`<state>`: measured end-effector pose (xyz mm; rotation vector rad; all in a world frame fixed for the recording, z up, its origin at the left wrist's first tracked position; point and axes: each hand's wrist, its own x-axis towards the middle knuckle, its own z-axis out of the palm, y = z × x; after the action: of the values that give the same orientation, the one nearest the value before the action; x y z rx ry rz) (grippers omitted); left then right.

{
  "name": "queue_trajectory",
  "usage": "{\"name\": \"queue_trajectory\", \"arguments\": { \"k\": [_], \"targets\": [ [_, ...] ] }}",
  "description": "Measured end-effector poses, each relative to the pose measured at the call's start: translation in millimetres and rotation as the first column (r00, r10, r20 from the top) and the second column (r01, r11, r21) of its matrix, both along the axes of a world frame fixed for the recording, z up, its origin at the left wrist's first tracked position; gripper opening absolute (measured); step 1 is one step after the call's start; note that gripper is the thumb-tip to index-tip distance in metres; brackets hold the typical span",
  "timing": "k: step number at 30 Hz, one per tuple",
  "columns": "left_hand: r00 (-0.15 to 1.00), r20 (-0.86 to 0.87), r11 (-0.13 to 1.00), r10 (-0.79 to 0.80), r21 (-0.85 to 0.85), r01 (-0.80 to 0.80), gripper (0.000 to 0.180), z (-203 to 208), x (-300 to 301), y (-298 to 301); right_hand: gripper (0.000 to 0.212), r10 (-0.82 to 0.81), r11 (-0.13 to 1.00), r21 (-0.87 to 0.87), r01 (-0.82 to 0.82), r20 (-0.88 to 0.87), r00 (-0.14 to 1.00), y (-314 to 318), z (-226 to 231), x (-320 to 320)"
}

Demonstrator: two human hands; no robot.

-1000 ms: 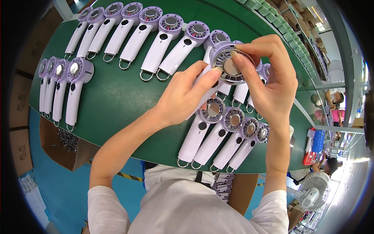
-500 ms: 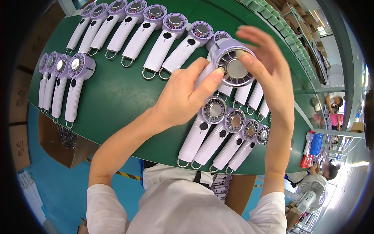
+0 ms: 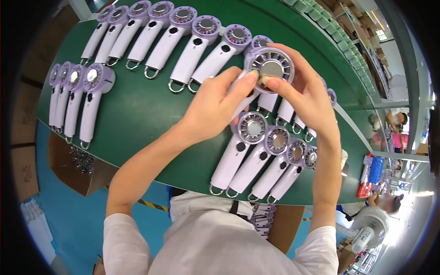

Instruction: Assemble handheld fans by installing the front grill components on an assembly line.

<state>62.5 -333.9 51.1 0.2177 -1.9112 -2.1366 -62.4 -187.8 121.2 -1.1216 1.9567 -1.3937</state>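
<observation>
Above the green table point(image 3: 151, 119) I hold a lilac-and-white handheld fan point(image 3: 274, 68), its round grille and silver disc facing up. My left hand point(image 3: 215, 103) is closed round the handle, its thumb at the lower edge of the head. Curled around the far right side of the head is my right hand point(image 3: 307, 87), its thumb pressed on the near rim beside the left thumb. Most of the handle is hidden by my left hand. Closest below is a row of similar fans, the first one point(image 3: 252, 128) lying just under my hands.
Several more fans point(image 3: 160, 32) line the table's far left, and another group point(image 3: 89, 98) lies nearer at the left edge. Cardboard boxes with small parts point(image 3: 80, 169) stand below the table. A pedestal fan point(image 3: 369, 227) and co-workers are at right; green trays point(image 3: 330, 30) run along the back.
My right hand has come down and wrapped around the fan's head, its thumb shifting to the near rim. The held fan has moved slightly left. My left hand keeps its grip.
</observation>
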Motion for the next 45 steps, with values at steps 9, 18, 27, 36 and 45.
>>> {"name": "queue_trajectory", "arguments": {
  "k": [9,18,27,36,45],
  "targets": [
    [0.976,0.033,0.95,0.217,-0.238,-0.203,0.052,9.8,38.2,1.9,0.052,-0.156,0.985,-0.081,0.15,-0.073,0.985,57.7,-4.3,-2.0],
    [0.879,0.228,0.852,0.419,-0.434,-0.294,0.042,-21.0,88.9,18.0,0.023,-0.501,0.864,-0.122,0.489,-0.108,0.859,118.3,-24.0,-19.1],
    [0.889,0.214,0.699,0.404,-0.7,-0.149,0.036,-32.4,65.1,36.6,0.025,-0.819,0.573,-0.237,0.784,-0.178,0.545,204.4,-25.3,-56.4],
    [0.912,0.248,0.681,0.327,-0.731,-0.045,0.032,-31.1,77.3,14.0,0.049,-0.374,0.372,0.434,0.821,-0.739,0.56,303.3,-97.7,-127.8],
    [0.563,-0.383,-0.164,0.732,-0.901,-0.401,0.033,-19.4,141.5,-105.9,0.049,-0.647,0.498,0.284,0.82,-0.508,0.569,428.6,-176.8,-204.8]
  ]
}}
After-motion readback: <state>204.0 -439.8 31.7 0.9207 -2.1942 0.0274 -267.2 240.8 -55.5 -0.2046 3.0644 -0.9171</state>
